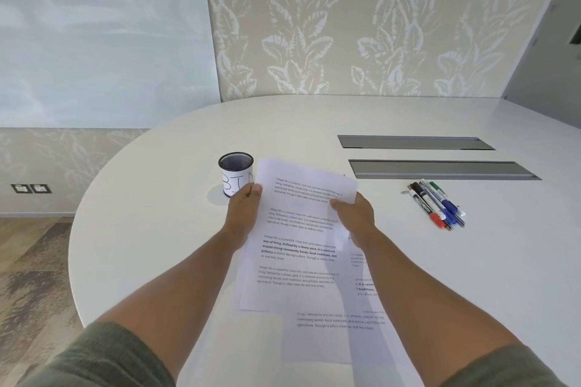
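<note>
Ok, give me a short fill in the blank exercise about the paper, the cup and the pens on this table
The label on the mesh cup reads ____.
The markers lie to the ____ of the printed sheet.
The left hand and right hand grip that sheet, printed in ____ ink.
Missing words: BIN; right; black.

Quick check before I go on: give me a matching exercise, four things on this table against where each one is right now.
Things:
1 printed sheet
2 mesh cup
3 markers
4 grey hatches

Places:
A bunched on the table, right of the right hand
B gripped by the left hand and the right hand
C standing just behind the left hand
D set flush in the table, farthest back

Pairs: 1-B, 2-C, 3-A, 4-D
</note>
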Tool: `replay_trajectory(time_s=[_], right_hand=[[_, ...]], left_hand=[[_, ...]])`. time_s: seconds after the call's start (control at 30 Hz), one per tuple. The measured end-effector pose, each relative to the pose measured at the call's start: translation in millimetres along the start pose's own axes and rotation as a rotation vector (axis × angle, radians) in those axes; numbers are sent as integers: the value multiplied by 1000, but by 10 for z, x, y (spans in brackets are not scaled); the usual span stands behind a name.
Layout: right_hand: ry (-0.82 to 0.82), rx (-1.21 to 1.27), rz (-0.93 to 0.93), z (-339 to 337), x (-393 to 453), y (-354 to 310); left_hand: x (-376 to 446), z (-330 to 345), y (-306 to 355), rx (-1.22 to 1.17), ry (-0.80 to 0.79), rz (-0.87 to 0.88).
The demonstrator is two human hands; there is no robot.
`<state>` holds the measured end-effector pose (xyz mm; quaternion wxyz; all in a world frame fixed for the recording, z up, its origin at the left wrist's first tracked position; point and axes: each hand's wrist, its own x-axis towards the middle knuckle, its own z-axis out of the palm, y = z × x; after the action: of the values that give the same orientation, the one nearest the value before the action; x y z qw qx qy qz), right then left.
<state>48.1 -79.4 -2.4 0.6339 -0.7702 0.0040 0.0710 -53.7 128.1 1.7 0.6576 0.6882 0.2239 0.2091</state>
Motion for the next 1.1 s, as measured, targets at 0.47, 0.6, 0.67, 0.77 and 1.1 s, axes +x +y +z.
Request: replay_trajectory(time_s=[0.47,0.6,0.67,0.77,1.1], right_hand=[[-23,192,-1,-101,-38,-42],[15,183,-20,-98,-30,-53],[31,183,-32,-106,-22,-46],[129,109,-48,-142,-14,-30],[312,-293,294,-547,41,226]], left_hand=[[-32,59,17,-235,-214,1],[-20,34,-102,-70,-260,72],[5,23,-164,-22,-221,90],[34,-1,-201,-64,-156,87],[86,-82,-225,-65,-152,68]])
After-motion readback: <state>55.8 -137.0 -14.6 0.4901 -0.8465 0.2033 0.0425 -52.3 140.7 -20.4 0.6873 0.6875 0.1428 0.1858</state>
